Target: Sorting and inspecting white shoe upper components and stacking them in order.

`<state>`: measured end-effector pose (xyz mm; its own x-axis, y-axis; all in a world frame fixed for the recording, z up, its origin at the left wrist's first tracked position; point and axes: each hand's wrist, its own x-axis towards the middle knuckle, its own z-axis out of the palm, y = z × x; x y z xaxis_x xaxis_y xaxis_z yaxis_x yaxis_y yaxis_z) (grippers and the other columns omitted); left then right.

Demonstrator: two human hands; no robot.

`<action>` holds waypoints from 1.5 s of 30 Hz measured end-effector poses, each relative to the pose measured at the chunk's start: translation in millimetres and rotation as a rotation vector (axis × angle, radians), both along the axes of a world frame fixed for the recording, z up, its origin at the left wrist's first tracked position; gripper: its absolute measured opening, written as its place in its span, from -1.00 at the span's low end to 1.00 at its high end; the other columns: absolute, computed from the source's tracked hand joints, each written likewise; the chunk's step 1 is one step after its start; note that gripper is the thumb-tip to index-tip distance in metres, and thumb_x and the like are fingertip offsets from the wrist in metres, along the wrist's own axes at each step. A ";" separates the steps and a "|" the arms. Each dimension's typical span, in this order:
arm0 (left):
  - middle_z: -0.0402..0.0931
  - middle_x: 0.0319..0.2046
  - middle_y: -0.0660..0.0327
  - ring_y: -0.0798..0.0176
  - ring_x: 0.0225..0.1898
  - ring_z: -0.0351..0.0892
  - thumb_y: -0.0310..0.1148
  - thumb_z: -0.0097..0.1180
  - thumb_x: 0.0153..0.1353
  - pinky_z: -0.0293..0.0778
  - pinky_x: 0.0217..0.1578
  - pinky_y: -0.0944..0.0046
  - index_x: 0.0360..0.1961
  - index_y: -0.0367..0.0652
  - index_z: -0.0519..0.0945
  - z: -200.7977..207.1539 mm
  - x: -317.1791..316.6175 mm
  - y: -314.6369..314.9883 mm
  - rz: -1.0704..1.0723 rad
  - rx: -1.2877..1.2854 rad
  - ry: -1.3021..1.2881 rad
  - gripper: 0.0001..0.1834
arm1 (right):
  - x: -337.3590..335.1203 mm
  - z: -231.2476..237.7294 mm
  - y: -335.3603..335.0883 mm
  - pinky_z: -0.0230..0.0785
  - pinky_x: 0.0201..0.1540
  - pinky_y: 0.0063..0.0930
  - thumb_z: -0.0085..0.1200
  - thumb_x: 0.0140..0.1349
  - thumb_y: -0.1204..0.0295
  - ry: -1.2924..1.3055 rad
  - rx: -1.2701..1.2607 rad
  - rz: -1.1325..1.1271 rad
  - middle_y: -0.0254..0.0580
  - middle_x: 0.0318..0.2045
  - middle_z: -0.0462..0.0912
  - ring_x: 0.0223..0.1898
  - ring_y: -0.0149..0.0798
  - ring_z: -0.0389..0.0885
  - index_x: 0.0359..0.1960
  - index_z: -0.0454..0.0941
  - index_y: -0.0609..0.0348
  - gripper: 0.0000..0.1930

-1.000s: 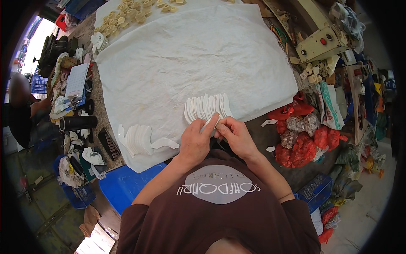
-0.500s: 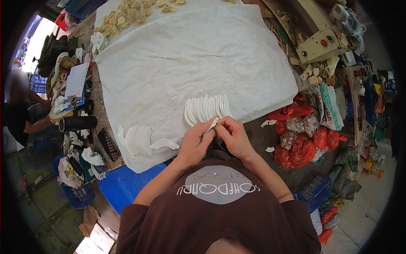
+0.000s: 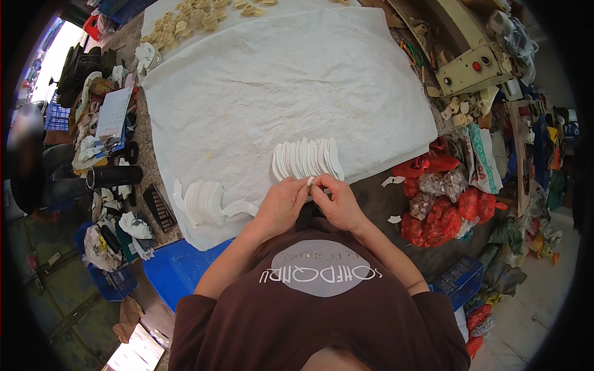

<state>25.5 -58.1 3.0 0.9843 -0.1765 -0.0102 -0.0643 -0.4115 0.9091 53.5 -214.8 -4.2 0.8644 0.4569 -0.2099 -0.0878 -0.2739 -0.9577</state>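
A small white piece (image 3: 310, 181) is pinched between the fingertips of the left hand (image 3: 283, 207) and the right hand (image 3: 334, 204), which are brought together at the near edge of a white cloth (image 3: 272, 80) spread over the worktop (image 3: 377, 198). Both hands are closed on that piece, each with its fingers curled; how much of the piece is covered by the fingers cannot be told.

Just beyond the hands, a row of white curved pieces (image 3: 307, 158) is stood on edge on the cloth, fanned side by side and almost touching the fingertips. To the left of the left hand, a second stack of white curved pieces (image 3: 201, 201) is laid near the cloth's corner, with one loose curved piece (image 3: 241, 209) lying between that stack and the left wrist.

To the right of the right hand, two small white scraps (image 3: 393, 181) are seen on the bare dark worktop, and further right a heap of red mesh bags (image 3: 442, 207) is piled. Far beyond the hands, at the cloth's far edge, many small tan pieces (image 3: 192, 21) are scattered. A cream machine housing with a red button (image 3: 473, 68) is placed well beyond the right hand. Well to the left of the left hand, a black cylinder (image 3: 114, 176) is laid among clutter.
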 end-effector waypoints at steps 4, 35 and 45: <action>0.42 -0.62 0.12 0.35 -0.56 0.39 -0.35 -0.24 0.30 0.35 -0.47 0.31 -0.35 -0.37 0.47 -15.9 -6.5 -0.9 0.083 -0.101 0.209 -0.70 | -5.3 -5.5 2.7 0.27 -0.50 -0.56 -0.04 0.15 0.46 0.050 -0.004 -0.021 -0.26 -0.58 0.48 -0.53 -0.47 0.40 -0.40 0.44 0.31 -0.87; 0.50 -0.55 0.19 0.40 -0.55 0.43 -0.35 -0.17 0.24 0.37 -0.50 0.41 -0.48 -0.32 0.53 -40.7 -4.6 -1.5 0.401 -0.573 0.541 -0.70 | 2.5 6.5 12.0 0.04 -0.04 -0.23 0.09 -0.16 0.54 -0.723 -0.245 0.113 -0.21 -0.16 0.39 -0.08 -0.10 0.27 -0.48 0.45 0.12 -0.86; 0.55 -0.46 0.11 0.36 -0.49 0.47 -0.33 -0.23 0.28 0.41 -0.43 0.37 -0.29 -0.34 0.49 -36.1 29.3 25.8 0.808 -0.827 0.417 -0.70 | -20.3 -38.8 -81.1 -0.01 -0.02 -0.20 0.06 -0.18 0.54 -0.528 -0.622 0.492 -0.34 -0.45 0.43 -0.22 -0.25 0.38 -0.47 0.44 0.04 -0.82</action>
<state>54.8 -32.3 -33.1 0.7617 0.3797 -0.5250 0.2998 0.5117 0.8051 33.1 -295.9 -43.0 0.6579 0.7325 -0.1752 0.5752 -0.6388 -0.5109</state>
